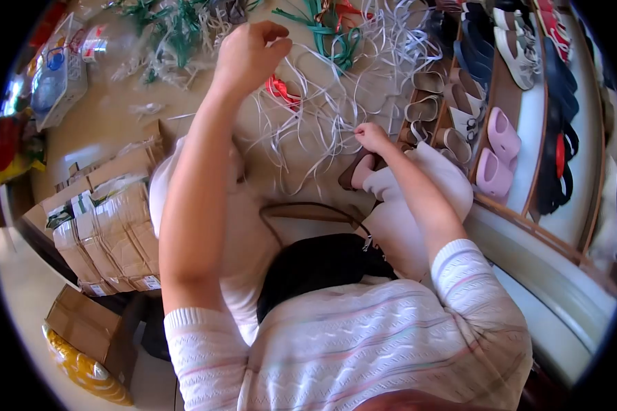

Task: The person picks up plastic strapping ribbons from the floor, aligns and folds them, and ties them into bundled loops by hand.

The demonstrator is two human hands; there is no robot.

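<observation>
Loose white ribbons (pixel 313 122) lie in a wide tangle on the floor between my legs and beyond. My right hand (pixel 373 137) is low at the right side of this tangle, its fingertips pinched on a white ribbon. Higher up and to the left, my left hand (pixel 248 58) is raised with its fingers curled in; whatever they hold, if anything, is hidden. Close below that hand shows a bunched red ribbon (pixel 282 92). Green ribbons (pixel 339 51) sit in the far part of the tangle.
Shoe shelves (pixel 528 171) run along the right, with pink slippers (pixel 497 175) nearest. At left stand taped cardboard boxes (pixel 110 240) and a smaller carton (pixel 82 322). Large clear plastic bottles (pixel 55 79) are at the far left. A green and white heap (pixel 168 41) lies at the back.
</observation>
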